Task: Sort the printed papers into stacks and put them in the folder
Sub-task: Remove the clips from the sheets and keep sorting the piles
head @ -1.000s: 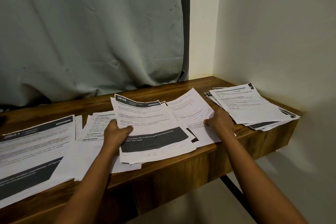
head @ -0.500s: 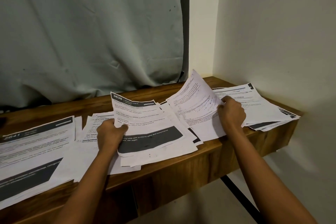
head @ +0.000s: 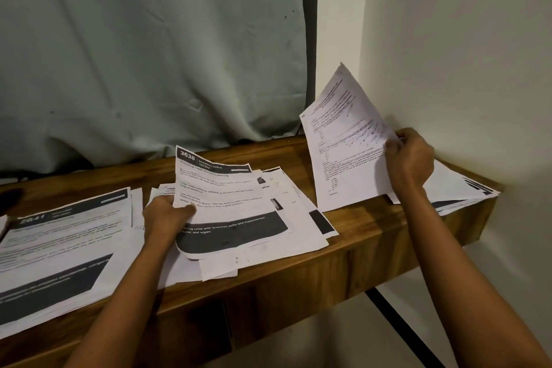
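Hands and papers at a wooden table (head: 367, 251), head view. A single printed sheet (head: 346, 143) stands tilted on edge at about 2 o'clock in the view, with its printed face towards the camera. It lies at 9 o'clock from the right hand (head: 410, 158), and its right edge passes between the thumb and the fingers. The right thumb lies on the printed face. The other fingers are curled behind the paper, so the hand pinches the edge. The back of the hand faces the camera and the forearm enters from 5 o'clock. Whether the sheet's lower corner touches the table cannot be told. The middle stack (head: 239, 218), whose top page is headed 3638, lies at 3 o'clock from the left hand (head: 165, 215). The left thumb presses across the top page at its left edge. The fingers are curled under the stack and hidden, so the hand is clamped on the stack. The near end of the stack rests on the table and its far end bows upward. The left forearm enters from 7 o'clock. The right stack (head: 466, 188) lies flat at 3 o'clock on the table, under the right hand and against the wall (head: 463, 39). The left stack (head: 59, 248), headed 2641, lies at 9 o'clock. A grey curtain (head: 149, 54) hangs behind the table at 12 o'clock.
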The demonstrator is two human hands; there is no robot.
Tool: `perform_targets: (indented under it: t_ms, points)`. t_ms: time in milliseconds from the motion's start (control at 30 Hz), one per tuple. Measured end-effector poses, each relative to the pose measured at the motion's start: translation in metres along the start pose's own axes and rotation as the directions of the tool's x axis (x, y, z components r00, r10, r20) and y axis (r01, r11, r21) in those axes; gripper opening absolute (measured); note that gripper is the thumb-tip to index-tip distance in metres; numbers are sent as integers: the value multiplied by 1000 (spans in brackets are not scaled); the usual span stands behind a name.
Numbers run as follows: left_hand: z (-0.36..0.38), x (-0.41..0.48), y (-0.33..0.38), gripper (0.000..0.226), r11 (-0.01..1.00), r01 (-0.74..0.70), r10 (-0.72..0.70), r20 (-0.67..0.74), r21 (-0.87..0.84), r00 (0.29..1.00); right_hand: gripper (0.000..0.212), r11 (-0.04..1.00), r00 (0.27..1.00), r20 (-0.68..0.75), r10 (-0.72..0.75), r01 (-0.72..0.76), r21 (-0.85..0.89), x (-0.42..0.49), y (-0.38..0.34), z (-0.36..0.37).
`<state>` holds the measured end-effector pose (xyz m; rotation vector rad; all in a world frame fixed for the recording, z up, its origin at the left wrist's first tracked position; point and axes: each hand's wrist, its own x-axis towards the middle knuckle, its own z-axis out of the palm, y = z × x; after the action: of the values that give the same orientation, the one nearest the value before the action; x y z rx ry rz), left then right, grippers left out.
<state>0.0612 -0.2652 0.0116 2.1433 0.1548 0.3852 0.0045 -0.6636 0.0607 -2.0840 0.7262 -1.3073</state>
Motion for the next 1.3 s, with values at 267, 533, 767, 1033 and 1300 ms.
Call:
perform_targets:
  t_ms: [267, 533, 767, 1033, 1300]
  points:
    - [-20, -2, -9, 29, 999, 54, -54, 23, 0, 998, 30, 984, 976, 173, 136, -153, 91, 9, -1, -2]
    - [-28, -2, -9, 28, 994, 109, -109, 49, 14, 993, 34, 982, 918, 357, 171, -190, 17, -1, 5, 11]
    - [-33, -3, -7, 37, 982, 182, -177, 87, -58, 980, 32, 984, 877, 448, 171, -176, -31, -10, 6, 16]
    - [-37, 0, -2, 41, 938, 300, -261, 215, -173, 941, 22, 995, 823, 558, 102, -94, -44, -24, -1, 26]
    - [-42, 12, -4, 45, 917, 381, -354, 202, -115, 913, 13, 997, 786, 614, 74, -38, -72, -33, -8, 31]
